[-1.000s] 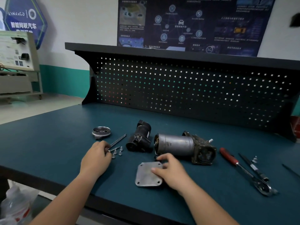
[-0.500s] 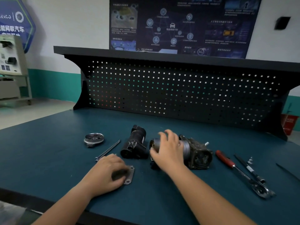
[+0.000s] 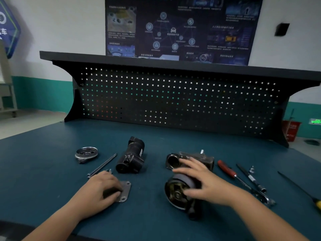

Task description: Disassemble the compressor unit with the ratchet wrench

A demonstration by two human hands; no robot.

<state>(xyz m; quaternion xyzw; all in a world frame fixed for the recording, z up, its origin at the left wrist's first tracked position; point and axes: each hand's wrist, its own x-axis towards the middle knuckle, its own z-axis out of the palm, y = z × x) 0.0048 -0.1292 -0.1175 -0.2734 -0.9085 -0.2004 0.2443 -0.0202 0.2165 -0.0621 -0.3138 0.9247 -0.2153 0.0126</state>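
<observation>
**Gripping the compressor cylinder, centre of surface**

Right hand (image 3: 201, 181) fingers wrap the compressor cylinder (image 3: 175, 193), which lies on the surface (image 3: 43, 180) with its long axis near-to-far and its open end facing the person. Left hand (image 3: 102, 188) fingers curl over the cover plate (image 3: 126, 190). Ratchet wrench (image 3: 243, 183) lies to the right, red handle pointing away.
</observation>
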